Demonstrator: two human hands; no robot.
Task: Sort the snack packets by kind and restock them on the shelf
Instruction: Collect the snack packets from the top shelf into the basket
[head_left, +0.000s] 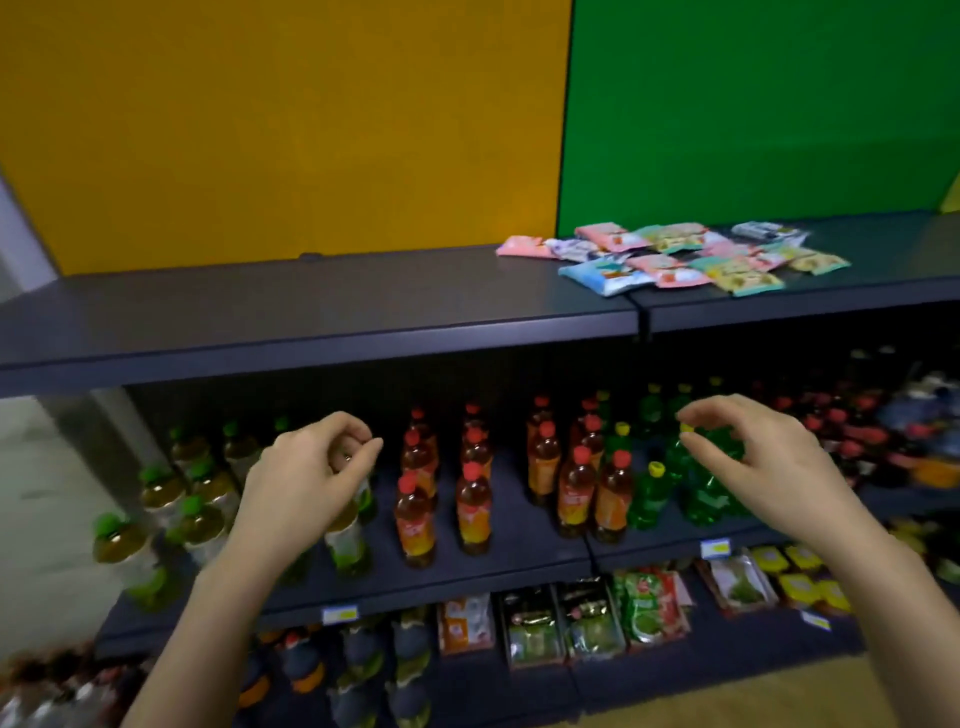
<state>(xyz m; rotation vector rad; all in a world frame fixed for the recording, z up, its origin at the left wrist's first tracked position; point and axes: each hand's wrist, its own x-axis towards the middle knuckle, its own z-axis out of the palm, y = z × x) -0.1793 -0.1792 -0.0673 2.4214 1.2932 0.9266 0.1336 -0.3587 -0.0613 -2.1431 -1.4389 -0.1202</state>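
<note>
On the top shelf (311, 306), right of centre, lay roughly a dozen packets (675, 254), overlapping too much to count exactly. Left hand (306, 473) and right hand (769, 467) hovered well below them, fingers loosely curled, holding nothing. The heap neared the front edge; bare shelf ran leftward.

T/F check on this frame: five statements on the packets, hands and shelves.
1. The snack packets lie in a mixed, unsorted pile on the top shelf. True.
2. The right hand holds a packet. False: it holds nothing and is raised in front of the green bottles.
3. The pile sits at the top shelf's left end. False: it lies toward the right, mostly below the green panel.
4. Red-capped bottles stand on the shelf below. True.
5. The left hand holds no packet. True.
</note>
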